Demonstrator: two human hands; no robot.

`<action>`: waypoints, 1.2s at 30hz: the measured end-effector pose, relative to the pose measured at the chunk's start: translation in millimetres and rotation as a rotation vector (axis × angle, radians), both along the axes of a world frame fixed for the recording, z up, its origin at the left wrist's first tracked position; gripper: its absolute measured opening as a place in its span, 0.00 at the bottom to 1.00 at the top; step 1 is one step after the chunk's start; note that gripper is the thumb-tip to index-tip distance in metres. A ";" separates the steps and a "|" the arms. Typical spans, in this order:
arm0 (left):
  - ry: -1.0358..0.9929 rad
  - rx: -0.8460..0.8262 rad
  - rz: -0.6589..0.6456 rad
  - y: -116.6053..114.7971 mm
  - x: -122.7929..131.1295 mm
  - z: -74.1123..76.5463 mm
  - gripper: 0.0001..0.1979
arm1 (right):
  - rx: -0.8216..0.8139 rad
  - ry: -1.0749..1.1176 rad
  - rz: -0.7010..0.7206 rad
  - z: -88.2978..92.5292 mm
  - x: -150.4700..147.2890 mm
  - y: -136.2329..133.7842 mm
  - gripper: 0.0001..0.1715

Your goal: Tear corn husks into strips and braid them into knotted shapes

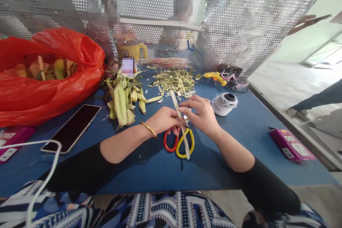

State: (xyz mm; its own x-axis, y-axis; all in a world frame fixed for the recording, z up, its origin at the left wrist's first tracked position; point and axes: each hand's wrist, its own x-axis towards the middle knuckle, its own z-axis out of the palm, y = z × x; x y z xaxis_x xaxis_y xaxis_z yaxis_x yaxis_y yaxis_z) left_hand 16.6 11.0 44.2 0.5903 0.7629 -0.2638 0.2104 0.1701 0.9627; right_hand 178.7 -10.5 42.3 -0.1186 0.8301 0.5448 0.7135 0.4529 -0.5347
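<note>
My left hand (165, 119) and my right hand (201, 114) meet over the blue table (149, 167), both pinching a long pale leaf strip (184, 139) that runs between them and hangs toward me. A gold bangle sits on my left wrist. Scissors (178, 142) with one red and one yellow handle lie on the table just under my hands. A pile of green-yellow husk leaves (124, 98) lies left of my hands. Thin cut strips (176, 80) are heaped behind them.
A red plastic bag (50, 74) of husks stands at the left, a phone (72, 128) beside it. A spool of white string (224, 104), a yellow glue gun (215, 76) and a pink box (291, 145) lie to the right. Other people sit behind the perforated metal screen (165, 10).
</note>
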 end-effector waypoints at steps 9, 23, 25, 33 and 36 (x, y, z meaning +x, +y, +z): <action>0.019 -0.100 0.004 0.5 2.0 -7.3 0.16 | -0.181 0.274 0.098 -1.1 -9.3 -5.9 0.08; -0.394 -0.448 0.292 9.0 -0.7 3.5 0.10 | 0.367 -0.431 -0.106 -6.8 -17.4 -18.8 0.12; -0.433 -0.491 0.262 9.4 -1.8 5.9 0.11 | 0.370 -0.444 -0.126 -7.7 -17.8 -19.1 0.12; -0.464 -0.364 0.318 8.4 0.3 0.9 0.05 | 0.439 -0.532 -0.102 -10.7 -20.9 -19.0 0.11; -0.460 -0.335 0.340 9.5 0.2 -3.3 0.05 | 0.476 -0.613 0.033 -11.2 -22.6 -16.5 0.13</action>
State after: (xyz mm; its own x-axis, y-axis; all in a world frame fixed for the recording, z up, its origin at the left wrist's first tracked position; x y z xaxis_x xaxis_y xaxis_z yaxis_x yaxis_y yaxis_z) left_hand 16.8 20.5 40.9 0.4402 0.8473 -0.2972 -0.3281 0.4599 0.8252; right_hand 156.1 -27.0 31.2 -0.5345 0.5140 0.6709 0.8011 0.5610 0.2084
